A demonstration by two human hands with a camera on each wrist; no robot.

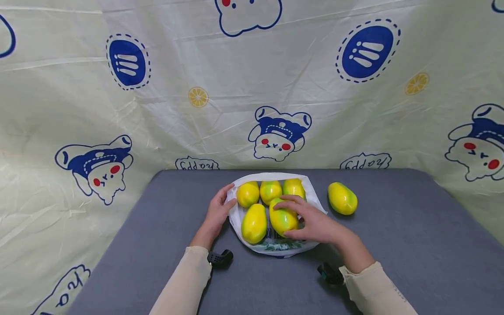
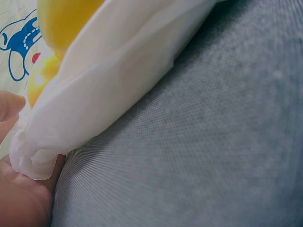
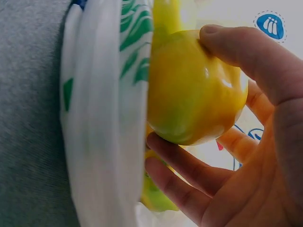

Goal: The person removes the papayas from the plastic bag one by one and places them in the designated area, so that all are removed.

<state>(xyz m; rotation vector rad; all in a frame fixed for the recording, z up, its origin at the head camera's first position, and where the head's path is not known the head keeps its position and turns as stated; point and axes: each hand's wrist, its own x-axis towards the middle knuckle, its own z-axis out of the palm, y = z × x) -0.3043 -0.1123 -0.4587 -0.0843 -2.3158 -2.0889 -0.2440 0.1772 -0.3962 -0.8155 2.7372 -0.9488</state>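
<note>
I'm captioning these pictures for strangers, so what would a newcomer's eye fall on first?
Probably the glossy yellow-green oval fruits, five clustered in an open white plastic bag, where the right hand grips the front-right one and the left hand touches the bag's left edge. A sixth such fruit lies alone on the grey tabletop, right of the bag. Behind, a pale sheet bears blue-and-red cartoon figures.

Five yellow fruits (image 1: pixel 254 223) fill a white bag (image 1: pixel 313 197).
</note>
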